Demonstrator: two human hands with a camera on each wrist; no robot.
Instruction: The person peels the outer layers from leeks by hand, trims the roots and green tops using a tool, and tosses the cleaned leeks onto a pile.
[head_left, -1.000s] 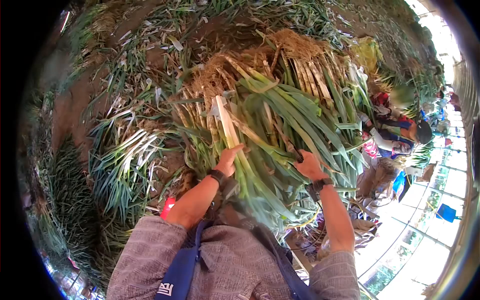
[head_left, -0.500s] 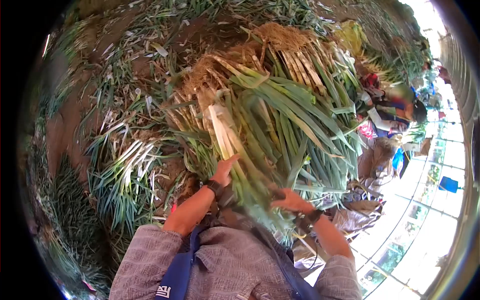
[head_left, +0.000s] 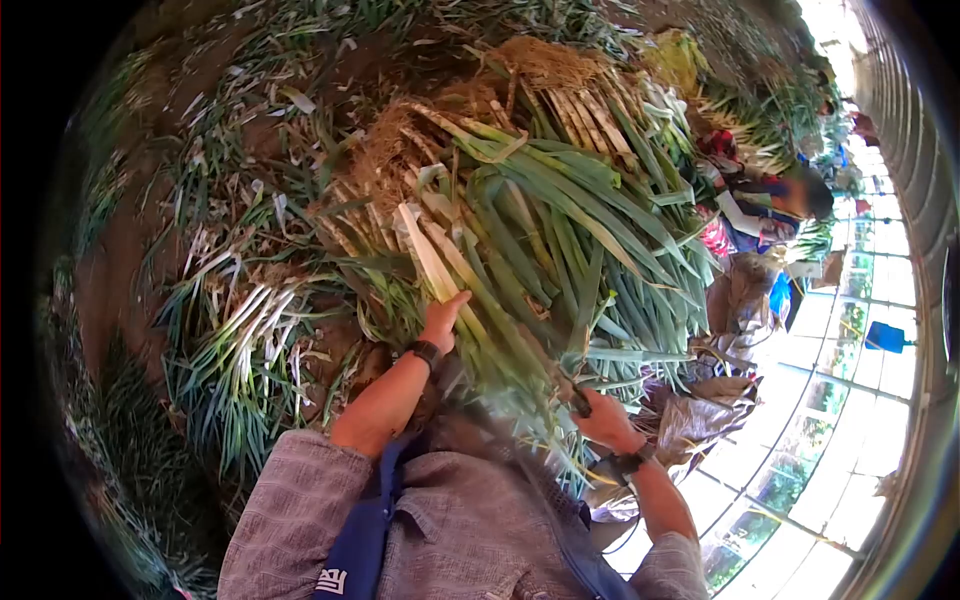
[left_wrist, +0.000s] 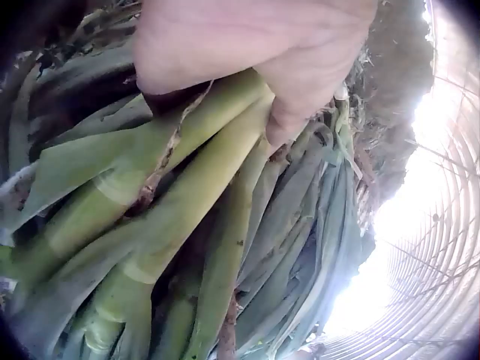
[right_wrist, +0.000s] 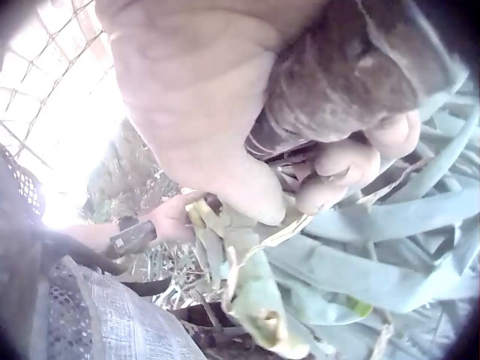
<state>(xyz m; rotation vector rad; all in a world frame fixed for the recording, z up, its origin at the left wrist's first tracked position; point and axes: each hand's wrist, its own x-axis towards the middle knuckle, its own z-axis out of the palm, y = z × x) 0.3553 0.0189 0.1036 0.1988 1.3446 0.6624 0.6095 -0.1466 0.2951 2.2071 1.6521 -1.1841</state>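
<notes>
My left hand (head_left: 440,323) grips a small bunch of leek-like stalks, their pale ends pointing up and away and green leaves toward my body. Close up in the left wrist view, the hand (left_wrist: 255,45) has its fingers round thick green stalks (left_wrist: 202,176). To the right of the leaves, my right hand (head_left: 608,422) holds a dark handle (head_left: 580,403). The right wrist view shows that handle (right_wrist: 337,82), brown and wrapped, with the fingers of the hand (right_wrist: 195,105) curled round it. Leaves near the handle are blurred, and the tool's far end is unclear.
A large pile of rooted stalks (head_left: 540,190) lies ahead of my hands. On the ground at left is a smaller bunch (head_left: 250,330). Another person (head_left: 755,205) sits at the right, near brown sheeting (head_left: 700,415) and a blue object (head_left: 886,336).
My right hand has moved down from over the pile toward my body, then slightly right. My left hand keeps its hold on the stalks. The head view has shifted a little.
</notes>
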